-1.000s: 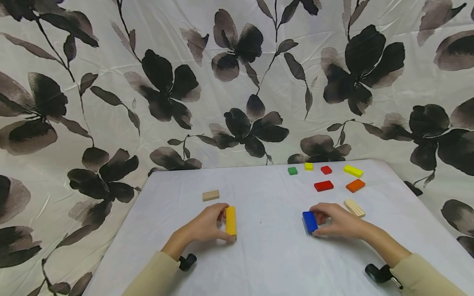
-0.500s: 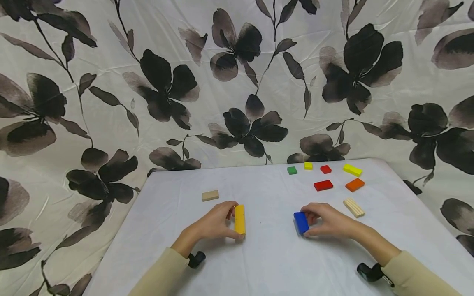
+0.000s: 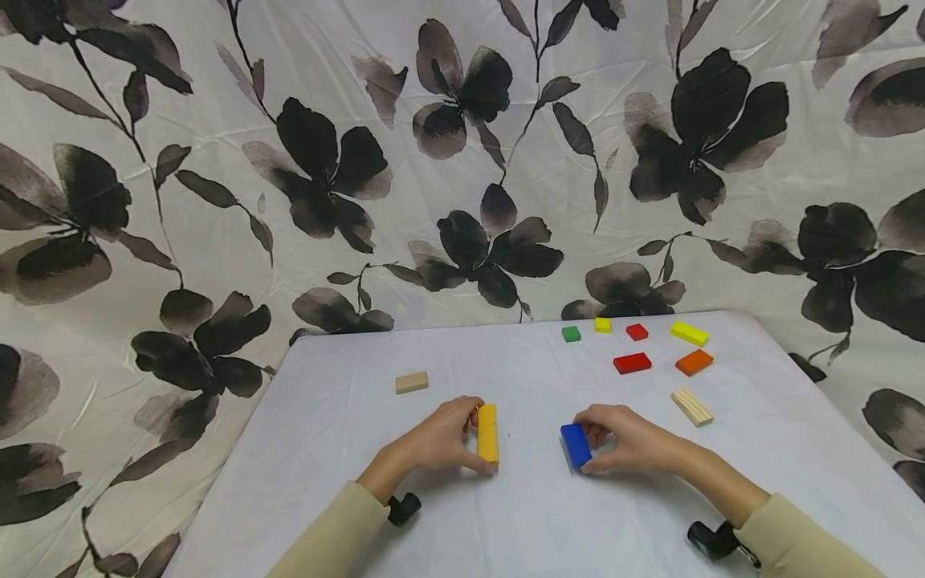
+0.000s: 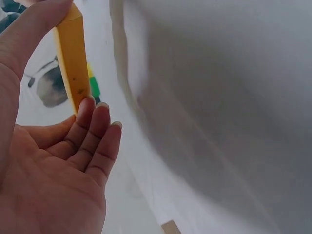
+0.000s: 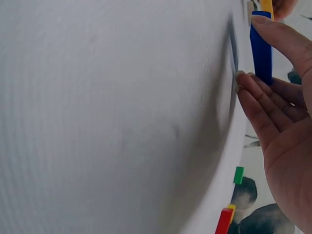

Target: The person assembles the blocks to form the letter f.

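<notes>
With left hand (image 3: 437, 443), pinches yellow block (image 3: 487, 433) end to end between thumb and fingers, long axis fore-and-aft; with right hand (image 3: 633, 440), likewise grips blue block (image 3: 576, 446), across a gap to yellow's right, slanting leftward at far end.

The left hand (image 3: 438, 437) and right hand (image 3: 627, 438) face each other, apart, both pinching.

In the right wrist view, the blue block (image 5: 262, 48) partly hides the yellow block (image 5: 266, 5) (cropped by the top edge).
</notes>
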Demonstrator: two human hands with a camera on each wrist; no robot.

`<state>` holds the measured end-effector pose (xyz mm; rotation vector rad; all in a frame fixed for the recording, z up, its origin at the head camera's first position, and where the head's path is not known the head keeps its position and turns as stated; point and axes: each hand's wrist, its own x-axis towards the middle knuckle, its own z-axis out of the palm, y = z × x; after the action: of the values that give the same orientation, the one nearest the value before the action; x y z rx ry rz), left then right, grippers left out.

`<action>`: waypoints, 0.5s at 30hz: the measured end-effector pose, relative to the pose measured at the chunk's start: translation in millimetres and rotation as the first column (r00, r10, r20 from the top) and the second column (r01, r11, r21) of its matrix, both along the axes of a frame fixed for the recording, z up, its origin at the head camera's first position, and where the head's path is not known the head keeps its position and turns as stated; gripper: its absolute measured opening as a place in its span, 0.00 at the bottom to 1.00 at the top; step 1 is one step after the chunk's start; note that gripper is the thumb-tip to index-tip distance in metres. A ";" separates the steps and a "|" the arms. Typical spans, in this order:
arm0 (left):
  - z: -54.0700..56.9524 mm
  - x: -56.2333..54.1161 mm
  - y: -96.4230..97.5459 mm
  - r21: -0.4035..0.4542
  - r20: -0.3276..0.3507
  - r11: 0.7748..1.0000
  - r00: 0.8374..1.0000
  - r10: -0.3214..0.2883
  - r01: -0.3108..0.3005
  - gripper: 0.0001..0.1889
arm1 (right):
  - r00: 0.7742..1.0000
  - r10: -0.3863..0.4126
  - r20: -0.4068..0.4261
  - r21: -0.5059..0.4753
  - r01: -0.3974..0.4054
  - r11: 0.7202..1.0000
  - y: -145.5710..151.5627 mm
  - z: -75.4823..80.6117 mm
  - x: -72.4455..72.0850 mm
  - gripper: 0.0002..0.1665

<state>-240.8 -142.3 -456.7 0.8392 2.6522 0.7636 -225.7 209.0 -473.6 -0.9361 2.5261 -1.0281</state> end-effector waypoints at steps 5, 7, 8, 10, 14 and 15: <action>-2.0 0.8 9.8 0.007 0.004 1.000 1.000 -0.006 0.006 0.43 | 0.999 0.000 0.037 0.017 -0.001 1.000 -6.8 -0.3 1.8 0.37; -2.9 1.3 14.1 0.005 0.004 1.000 1.000 -0.003 0.003 0.44 | 0.999 0.002 0.039 0.021 -0.003 1.000 -9.3 0.3 2.3 0.37; -3.4 1.5 16.3 0.003 0.006 1.000 1.000 0.000 0.000 0.44 | 0.999 0.003 0.040 0.022 -0.004 1.000 -10.5 0.7 2.7 0.37; -5.2 1.8 20.5 -0.011 0.008 1.000 1.000 0.010 -0.010 0.46 | 0.999 0.003 0.042 0.027 -0.004 1.000 -13.0 1.4 3.2 0.37; -7.8 2.5 28.3 -0.052 0.023 0.998 0.999 0.038 -0.037 0.50 | 0.998 0.000 0.060 0.034 -0.002 0.999 -17.5 2.2 4.4 0.38; -8.5 2.8 30.1 -0.064 0.026 0.997 0.999 0.044 -0.042 0.51 | 0.998 0.001 0.064 0.035 -0.003 0.999 -18.4 2.3 5.0 0.38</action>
<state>-238.0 -112.2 -465.2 0.7524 2.6635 0.6926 -220.7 190.6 -471.3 -0.8815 2.4820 -0.9937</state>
